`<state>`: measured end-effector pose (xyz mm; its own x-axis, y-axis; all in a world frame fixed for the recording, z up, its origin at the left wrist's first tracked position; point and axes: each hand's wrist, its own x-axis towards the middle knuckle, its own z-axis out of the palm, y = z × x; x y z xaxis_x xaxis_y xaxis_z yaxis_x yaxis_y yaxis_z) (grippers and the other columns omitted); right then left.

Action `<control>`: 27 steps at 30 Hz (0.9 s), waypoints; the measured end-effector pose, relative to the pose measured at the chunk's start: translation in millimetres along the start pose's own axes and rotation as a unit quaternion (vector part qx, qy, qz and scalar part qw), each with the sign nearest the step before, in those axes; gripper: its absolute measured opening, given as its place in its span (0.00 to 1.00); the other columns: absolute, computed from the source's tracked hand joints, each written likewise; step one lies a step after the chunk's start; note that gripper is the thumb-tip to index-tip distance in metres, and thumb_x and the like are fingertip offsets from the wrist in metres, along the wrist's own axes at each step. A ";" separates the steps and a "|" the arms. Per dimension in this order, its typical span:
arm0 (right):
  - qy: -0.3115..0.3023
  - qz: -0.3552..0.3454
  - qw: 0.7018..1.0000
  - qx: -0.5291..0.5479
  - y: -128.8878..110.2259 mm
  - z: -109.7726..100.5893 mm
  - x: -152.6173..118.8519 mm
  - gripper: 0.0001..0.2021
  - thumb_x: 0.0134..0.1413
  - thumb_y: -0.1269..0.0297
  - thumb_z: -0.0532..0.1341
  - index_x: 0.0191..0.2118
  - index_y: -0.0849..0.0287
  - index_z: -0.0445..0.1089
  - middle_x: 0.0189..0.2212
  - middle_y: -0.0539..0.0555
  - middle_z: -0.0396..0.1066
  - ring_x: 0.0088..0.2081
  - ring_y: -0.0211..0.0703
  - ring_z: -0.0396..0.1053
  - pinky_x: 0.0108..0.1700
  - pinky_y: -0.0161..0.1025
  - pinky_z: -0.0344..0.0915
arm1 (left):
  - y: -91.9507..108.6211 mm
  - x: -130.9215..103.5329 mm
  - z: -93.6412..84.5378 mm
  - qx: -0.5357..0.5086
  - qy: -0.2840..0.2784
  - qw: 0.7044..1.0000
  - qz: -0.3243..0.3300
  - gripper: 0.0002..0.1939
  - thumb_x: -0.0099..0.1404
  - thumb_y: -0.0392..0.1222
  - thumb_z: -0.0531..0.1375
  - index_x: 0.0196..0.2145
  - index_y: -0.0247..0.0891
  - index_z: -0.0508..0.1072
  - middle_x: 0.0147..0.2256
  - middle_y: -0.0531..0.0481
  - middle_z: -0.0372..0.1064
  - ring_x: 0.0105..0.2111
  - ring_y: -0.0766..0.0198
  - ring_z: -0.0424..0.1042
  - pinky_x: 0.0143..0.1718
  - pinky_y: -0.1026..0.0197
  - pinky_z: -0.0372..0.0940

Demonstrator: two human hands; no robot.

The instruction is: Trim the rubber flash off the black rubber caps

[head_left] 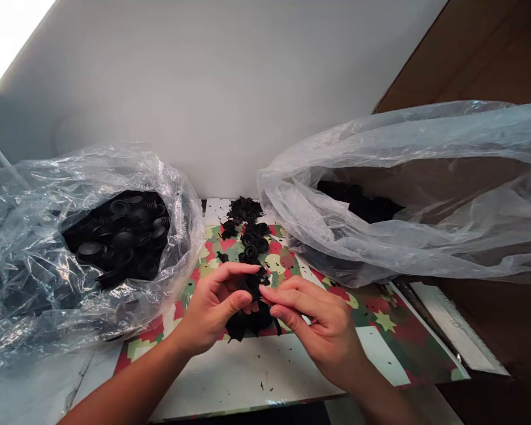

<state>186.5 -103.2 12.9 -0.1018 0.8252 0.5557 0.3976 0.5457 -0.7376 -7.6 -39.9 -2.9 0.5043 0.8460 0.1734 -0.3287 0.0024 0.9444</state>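
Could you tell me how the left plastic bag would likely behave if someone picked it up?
The left bag would probably be floppy, since its thin clear film is creased and crumpled. It may feel fairly heavy and sag, as many black parts are heaped inside. Some parts could spill if it tipped, because its mouth is open.

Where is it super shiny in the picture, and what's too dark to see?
Head view: the lamp glares white, top left; the left plastic bag glitters; the black piece in the left hand is too dark for clear details; the brown panel looks shadowy.
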 end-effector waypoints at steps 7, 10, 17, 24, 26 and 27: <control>-0.009 0.001 1.000 -0.011 0.7 -1.0 0.7 0.13 0.65 0.69 0.64 0.51 0.50 0.80 0.32 0.52 0.76 0.30 0.39 0.74 0.29 0.33 0.72 | 2.2 0.4 2.2 0.010 0.001 1.000 0.015 0.19 0.62 0.50 0.71 0.48 0.38 0.81 0.31 0.47 0.76 0.26 0.65 0.73 0.29 0.64 0.72; -0.010 -0.004 1.000 -0.006 1.6 -1.6 0.4 0.13 0.65 0.70 0.64 0.51 0.51 0.80 0.32 0.51 0.76 0.30 0.38 0.73 0.28 0.32 0.71 | 2.3 0.6 2.7 0.011 0.000 1.000 0.023 0.17 0.63 0.48 0.70 0.47 0.39 0.81 0.31 0.48 0.76 0.26 0.65 0.74 0.29 0.65 0.72; -0.022 0.006 1.000 0.003 2.5 -0.7 1.7 0.11 0.66 0.67 0.63 0.50 0.51 0.80 0.31 0.51 0.75 0.27 0.37 0.71 0.27 0.32 0.70 | 2.3 0.0 3.2 0.011 0.004 1.000 0.025 0.15 0.65 0.45 0.69 0.49 0.41 0.81 0.32 0.49 0.76 0.27 0.66 0.75 0.30 0.66 0.72; -0.005 0.003 1.000 -0.003 -0.1 4.5 2.1 0.11 0.67 0.67 0.62 0.49 0.52 0.81 0.31 0.53 0.76 0.30 0.40 0.73 0.30 0.34 0.72 | -0.6 -0.6 3.7 0.019 0.014 0.999 0.025 0.16 0.65 0.47 0.68 0.50 0.40 0.80 0.31 0.50 0.74 0.26 0.66 0.73 0.30 0.66 0.72; 0.006 0.008 1.000 -0.005 -1.6 7.6 1.8 0.11 0.67 0.68 0.62 0.48 0.52 0.80 0.31 0.53 0.76 0.30 0.40 0.74 0.30 0.34 0.72 | -2.5 -1.5 3.2 0.020 0.025 0.999 0.023 0.17 0.65 0.48 0.69 0.49 0.40 0.80 0.31 0.50 0.73 0.26 0.66 0.73 0.30 0.66 0.72; 0.011 0.010 1.000 -0.008 -2.2 9.1 1.7 0.11 0.67 0.69 0.62 0.48 0.53 0.80 0.31 0.53 0.76 0.30 0.40 0.74 0.30 0.34 0.72 | -3.3 -1.9 3.0 0.021 0.032 0.999 0.021 0.17 0.64 0.48 0.69 0.49 0.40 0.80 0.31 0.50 0.73 0.26 0.66 0.73 0.30 0.66 0.72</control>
<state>177.2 -101.7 11.9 -0.0742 0.8319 0.5499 0.4140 0.5274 -0.7419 -5.1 -43.1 -5.6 0.4383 0.8770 0.1969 -0.3140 -0.0559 0.9478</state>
